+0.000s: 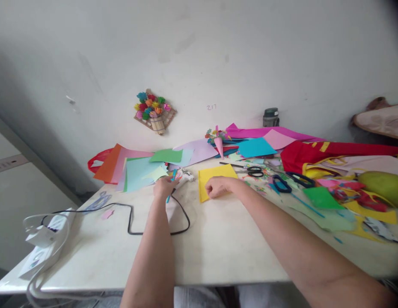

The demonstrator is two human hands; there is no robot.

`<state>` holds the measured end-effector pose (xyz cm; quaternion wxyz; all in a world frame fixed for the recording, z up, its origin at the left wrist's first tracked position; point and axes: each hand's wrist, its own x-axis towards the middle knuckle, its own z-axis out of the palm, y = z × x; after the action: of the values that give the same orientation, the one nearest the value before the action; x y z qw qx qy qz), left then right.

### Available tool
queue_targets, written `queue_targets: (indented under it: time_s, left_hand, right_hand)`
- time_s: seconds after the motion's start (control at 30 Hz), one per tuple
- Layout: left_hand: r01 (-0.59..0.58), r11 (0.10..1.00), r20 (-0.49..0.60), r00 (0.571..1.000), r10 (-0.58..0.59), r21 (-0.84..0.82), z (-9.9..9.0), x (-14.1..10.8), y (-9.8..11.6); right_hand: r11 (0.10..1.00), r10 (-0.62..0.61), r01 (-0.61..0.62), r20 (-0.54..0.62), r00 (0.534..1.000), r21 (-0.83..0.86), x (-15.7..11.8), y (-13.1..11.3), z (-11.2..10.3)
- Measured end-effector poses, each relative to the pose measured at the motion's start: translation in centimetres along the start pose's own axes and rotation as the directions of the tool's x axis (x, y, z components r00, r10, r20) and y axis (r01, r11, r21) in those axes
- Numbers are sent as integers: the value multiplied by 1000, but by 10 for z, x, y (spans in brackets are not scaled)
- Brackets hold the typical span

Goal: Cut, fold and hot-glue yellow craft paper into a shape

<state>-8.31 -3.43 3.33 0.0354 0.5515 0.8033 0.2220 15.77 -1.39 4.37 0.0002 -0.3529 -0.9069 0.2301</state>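
Note:
My left hand [164,186] is closed around a thin blue stick [174,173], which pokes out above and below the fingers. Just beyond it lies a white tool [185,175] with a black cord, apparently a glue gun, partly hidden by the hand. A yellow sheet of paper [231,171] with a folded-looking left edge lies flat on the table. On top of this sheet rests my right hand [217,187], its fingers curled into a fist; whether anything is inside is hidden. Scissors with black handles [255,171] lie right of the yellow paper.
Coloured sheets [143,173] lie at the back left. A pink paper cone [219,146] holds small paper flowers. More scissors [281,184] and paper scraps [330,218] cover the right side. The black cord [131,220] loops near my left arm towards a power strip [48,244].

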Motion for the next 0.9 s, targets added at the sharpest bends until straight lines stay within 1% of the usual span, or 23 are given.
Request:
queue_targets:
  time_s: [0.07, 0.13, 0.2, 0.27, 0.37, 0.43, 0.5, 0.57, 0.63, 0.67, 0.73, 0.8, 0.87, 0.9]
  left_hand:
    - [13, 988, -84, 996, -26, -153, 0, 2, 0]
    - [3, 971, -156, 987, -41, -238, 1, 2, 4]
    - [-29, 967, -194, 981, -21, -253, 4, 0, 13]
    - [-68, 972, -176, 984, 28, -227, 9, -4, 24]
    - [-160, 979, -135, 981, 142, -129, 16, -12, 43]
    - [-254, 966, -82, 965, 250, -41, 21, -19, 53]
    - [-404, 913, -34, 913, 407, 60, 26, -26, 59]
    - [-539, 819, -30, 831, 555, 196, 32, -32, 63]
    - [-603, 728, -24, 765, 644, 328, 38, -35, 63]
    - [-612, 695, -15, 747, 665, 377, 42, -36, 62]
    - [-611, 662, 8, 737, 675, 435, 47, -37, 61]
    - [-603, 658, 24, 745, 666, 452, 52, -37, 59]
    - [-594, 668, 31, 757, 653, 447, 54, -37, 57]
    - [-591, 674, 31, 762, 647, 443, 54, -37, 57]
  right_hand:
    - [1000, -20, 20, 10, 1000, 10, 2, 3, 1]
    - [999, -42, 42, 23, 999, 11, 4, 6, 2]
    - [998, -65, 65, 28, 997, 17, 6, 9, 2]
    - [996, -79, 77, 31, 996, 44, 7, 12, 2]
    - [990, -93, 89, 32, 995, 111, 7, 15, 0]
    - [985, -103, 97, 35, 994, 144, 4, 15, -3]
    - [981, -107, 97, 54, 993, 169, 2, 13, -7]
    - [978, -105, 86, 95, 990, 189, 0, 10, -10]
    - [978, -96, 64, 155, 983, 198, -1, 9, -11]
    - [978, -89, 50, 190, 978, 201, -1, 8, -11]
    - [978, -76, 22, 252, 965, 209, -1, 9, -11]
    - [971, -67, -3, 285, 956, 238, -2, 9, -11]
    - [961, -65, -16, 279, 958, 278, -4, 9, -13]
    - [957, -57, -19, 253, 966, 288, -4, 9, -13]
